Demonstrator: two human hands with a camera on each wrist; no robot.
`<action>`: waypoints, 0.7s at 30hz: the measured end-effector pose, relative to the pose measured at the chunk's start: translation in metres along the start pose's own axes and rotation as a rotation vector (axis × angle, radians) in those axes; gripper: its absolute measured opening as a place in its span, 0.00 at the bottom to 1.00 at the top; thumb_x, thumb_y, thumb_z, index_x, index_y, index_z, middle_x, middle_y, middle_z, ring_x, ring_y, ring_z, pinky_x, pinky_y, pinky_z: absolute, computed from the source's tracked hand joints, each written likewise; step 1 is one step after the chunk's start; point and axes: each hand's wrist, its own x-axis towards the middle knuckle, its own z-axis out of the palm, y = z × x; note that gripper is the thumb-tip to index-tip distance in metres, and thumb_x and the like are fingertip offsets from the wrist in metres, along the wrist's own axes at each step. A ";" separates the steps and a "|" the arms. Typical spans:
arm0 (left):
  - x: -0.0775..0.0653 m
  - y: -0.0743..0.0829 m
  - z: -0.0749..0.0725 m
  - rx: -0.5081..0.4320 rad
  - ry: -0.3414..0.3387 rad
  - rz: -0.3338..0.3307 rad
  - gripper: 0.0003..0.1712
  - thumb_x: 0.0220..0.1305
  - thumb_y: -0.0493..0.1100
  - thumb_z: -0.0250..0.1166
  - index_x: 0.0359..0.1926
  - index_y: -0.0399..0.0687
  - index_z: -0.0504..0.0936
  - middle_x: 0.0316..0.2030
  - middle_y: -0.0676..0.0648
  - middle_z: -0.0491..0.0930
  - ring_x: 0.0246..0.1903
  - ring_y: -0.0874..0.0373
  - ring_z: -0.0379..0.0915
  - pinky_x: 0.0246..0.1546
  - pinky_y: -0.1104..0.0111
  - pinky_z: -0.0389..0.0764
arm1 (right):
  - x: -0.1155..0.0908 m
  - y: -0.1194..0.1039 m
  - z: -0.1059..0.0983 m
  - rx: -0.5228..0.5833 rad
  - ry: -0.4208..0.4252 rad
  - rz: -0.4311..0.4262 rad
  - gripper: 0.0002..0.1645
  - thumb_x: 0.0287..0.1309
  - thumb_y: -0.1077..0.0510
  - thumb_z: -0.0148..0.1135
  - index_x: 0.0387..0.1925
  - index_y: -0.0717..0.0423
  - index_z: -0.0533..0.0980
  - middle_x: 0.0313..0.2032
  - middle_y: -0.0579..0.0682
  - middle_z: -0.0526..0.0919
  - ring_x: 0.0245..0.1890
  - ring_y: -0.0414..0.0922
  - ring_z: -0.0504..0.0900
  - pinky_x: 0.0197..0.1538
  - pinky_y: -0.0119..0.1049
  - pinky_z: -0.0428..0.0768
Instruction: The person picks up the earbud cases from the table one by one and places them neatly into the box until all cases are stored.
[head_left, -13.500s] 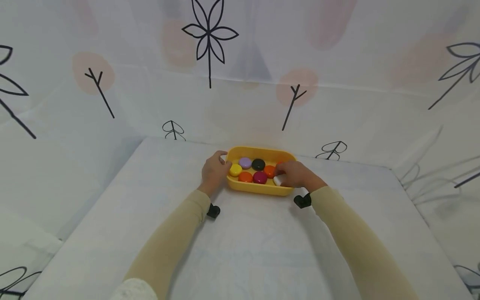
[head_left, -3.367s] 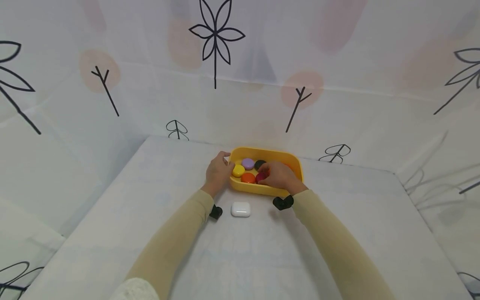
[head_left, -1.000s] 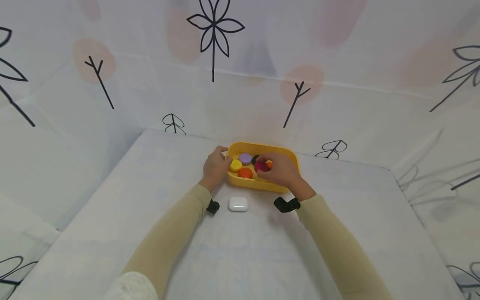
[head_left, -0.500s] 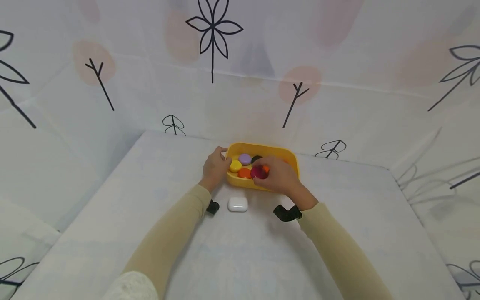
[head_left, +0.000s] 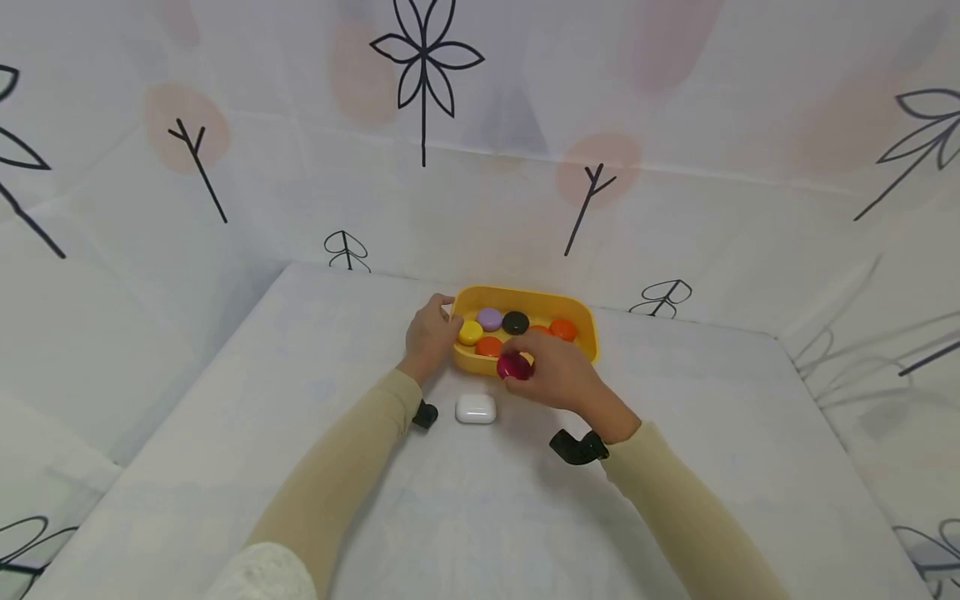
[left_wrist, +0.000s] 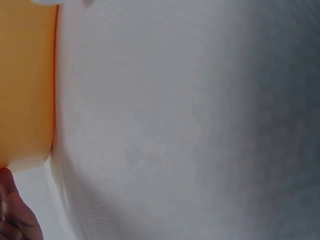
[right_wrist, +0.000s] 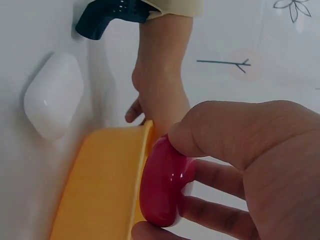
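My right hand (head_left: pixel 558 372) pinches a glossy dark pink rounded piece (right_wrist: pixel 162 182) between thumb and fingers, in front of the tray's near wall. At the left end of the yellow tray (head_left: pixel 525 296), my left hand (head_left: pixel 429 335) grips the rim; its fingers also show at the lower left of the left wrist view. Inside the tray lie a yellow piece (head_left: pixel 470 333), a lilac one (head_left: pixel 490 318), a black one (head_left: pixel 515 322) and several orange ones, such as this orange piece (head_left: pixel 563 330). Part of one orange piece is hidden behind my right hand.
A glossy white rounded piece (head_left: pixel 476 409) lies on the white-covered table (head_left: pixel 480 517), just in front of the tray. A patterned cloth (head_left: pixel 487 217) hangs behind the table and at its sides.
The white piece has left the tray for the table. Since then my right hand has taken the dark pink piece, lifted it and drawn it over the near rim. My left hand stays on the tray.
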 end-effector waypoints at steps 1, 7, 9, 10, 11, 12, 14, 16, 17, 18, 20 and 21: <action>0.000 0.000 0.000 -0.001 0.002 0.000 0.23 0.61 0.46 0.58 0.58 0.48 0.74 0.30 0.48 0.75 0.28 0.54 0.69 0.28 0.67 0.69 | -0.001 -0.001 0.000 -0.002 -0.005 0.002 0.22 0.48 0.49 0.71 0.48 0.45 0.80 0.41 0.44 0.82 0.41 0.45 0.77 0.41 0.37 0.81; 0.000 -0.001 0.000 -0.009 0.009 0.009 0.23 0.61 0.46 0.58 0.58 0.48 0.74 0.30 0.48 0.75 0.27 0.54 0.69 0.28 0.67 0.69 | -0.009 -0.002 0.008 -0.051 -0.044 0.013 0.24 0.46 0.48 0.72 0.48 0.46 0.79 0.40 0.44 0.82 0.42 0.44 0.77 0.41 0.38 0.81; 0.000 0.000 0.000 -0.008 0.012 0.014 0.23 0.61 0.46 0.57 0.58 0.48 0.74 0.30 0.48 0.75 0.27 0.54 0.69 0.28 0.67 0.69 | -0.012 -0.001 0.012 -0.057 -0.054 0.014 0.25 0.46 0.49 0.72 0.48 0.46 0.79 0.40 0.44 0.82 0.42 0.44 0.77 0.41 0.38 0.81; 0.000 0.000 0.000 -0.005 0.012 0.014 0.23 0.61 0.46 0.57 0.58 0.48 0.74 0.30 0.48 0.75 0.27 0.54 0.69 0.28 0.67 0.69 | -0.013 0.000 0.014 -0.057 -0.056 0.014 0.25 0.45 0.49 0.73 0.48 0.46 0.79 0.41 0.44 0.82 0.43 0.44 0.77 0.41 0.39 0.81; 0.000 0.000 0.000 -0.004 0.013 0.013 0.23 0.61 0.46 0.57 0.58 0.48 0.74 0.30 0.48 0.75 0.28 0.54 0.69 0.29 0.67 0.69 | -0.013 0.000 0.016 -0.058 -0.059 0.015 0.25 0.45 0.49 0.73 0.48 0.46 0.79 0.41 0.44 0.82 0.43 0.44 0.77 0.41 0.39 0.81; 0.000 0.001 0.000 -0.003 0.014 0.011 0.23 0.62 0.46 0.57 0.58 0.48 0.74 0.30 0.48 0.75 0.28 0.54 0.69 0.29 0.67 0.69 | -0.015 0.001 0.018 -0.057 -0.063 0.017 0.26 0.45 0.49 0.73 0.49 0.46 0.79 0.41 0.44 0.82 0.43 0.44 0.77 0.42 0.39 0.81; 0.000 0.001 0.000 -0.001 0.013 0.006 0.23 0.62 0.46 0.57 0.58 0.48 0.74 0.30 0.48 0.75 0.28 0.54 0.69 0.29 0.67 0.69 | -0.016 0.002 0.022 -0.057 -0.070 0.018 0.26 0.45 0.49 0.73 0.49 0.46 0.79 0.41 0.44 0.82 0.43 0.44 0.76 0.42 0.39 0.81; 0.000 0.000 0.000 0.002 0.013 0.004 0.23 0.62 0.46 0.57 0.58 0.49 0.74 0.31 0.48 0.75 0.28 0.54 0.69 0.29 0.67 0.69 | -0.017 0.005 0.027 -0.060 -0.071 0.012 0.25 0.45 0.49 0.73 0.49 0.45 0.79 0.41 0.43 0.82 0.43 0.43 0.76 0.43 0.38 0.81; 0.000 0.000 0.000 0.004 0.013 0.004 0.23 0.62 0.46 0.57 0.58 0.49 0.74 0.31 0.48 0.75 0.28 0.54 0.69 0.29 0.67 0.69 | -0.018 0.006 0.029 -0.061 -0.071 0.008 0.24 0.46 0.49 0.72 0.48 0.45 0.79 0.41 0.42 0.82 0.43 0.43 0.76 0.43 0.38 0.81; 0.000 0.000 0.000 0.007 0.011 0.003 0.23 0.62 0.46 0.57 0.58 0.48 0.74 0.31 0.48 0.75 0.28 0.54 0.70 0.29 0.67 0.69 | -0.018 0.007 0.031 -0.061 -0.071 0.002 0.24 0.46 0.49 0.72 0.48 0.44 0.79 0.41 0.42 0.82 0.43 0.42 0.76 0.44 0.38 0.81; 0.000 0.000 0.001 0.009 0.012 0.002 0.23 0.61 0.46 0.57 0.58 0.48 0.74 0.31 0.48 0.75 0.28 0.54 0.70 0.29 0.67 0.69 | -0.018 0.010 0.034 -0.061 -0.071 -0.009 0.23 0.46 0.49 0.72 0.47 0.44 0.80 0.41 0.41 0.82 0.43 0.41 0.76 0.44 0.37 0.81; 0.000 0.000 0.001 0.011 0.014 0.001 0.23 0.61 0.46 0.57 0.58 0.48 0.74 0.31 0.48 0.75 0.28 0.54 0.70 0.29 0.67 0.69 | -0.018 0.011 0.036 -0.060 -0.073 -0.011 0.22 0.46 0.49 0.72 0.47 0.44 0.80 0.41 0.41 0.83 0.43 0.41 0.76 0.44 0.37 0.80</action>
